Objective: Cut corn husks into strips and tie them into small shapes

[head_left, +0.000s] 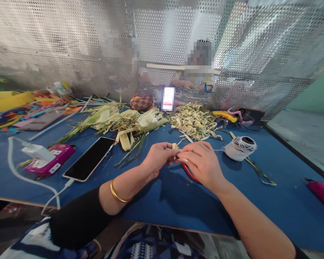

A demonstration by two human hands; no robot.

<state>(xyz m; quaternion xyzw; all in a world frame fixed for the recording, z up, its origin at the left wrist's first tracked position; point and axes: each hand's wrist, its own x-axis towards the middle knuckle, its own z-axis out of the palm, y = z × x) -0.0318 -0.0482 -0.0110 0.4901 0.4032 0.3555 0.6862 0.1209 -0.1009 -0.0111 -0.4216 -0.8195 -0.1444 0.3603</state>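
Note:
Above the middle of the blue table, my left hand (161,158) is closed, thumb and fingers pinching a small pale corn husk strip (175,146). My right hand (202,162) meets it there, its fingertips closed on the same strip; the fingers partly hide it. Under my right hand shows a curved red handle (189,173), the rest of that item covered. A spool of white thread (239,149) stands to the right, a thin thread running from it toward my right hand. Beyond my hands lies a heap of curled husk strips (196,120).
Loose corn husks (129,120) spread at the back left. A phone (90,158) charges beside a magenta power strip (55,160). Colourful scraps (29,111) fill the far left. A perforated metal panel (91,54) borders the back, with a lit phone (168,98) before it.

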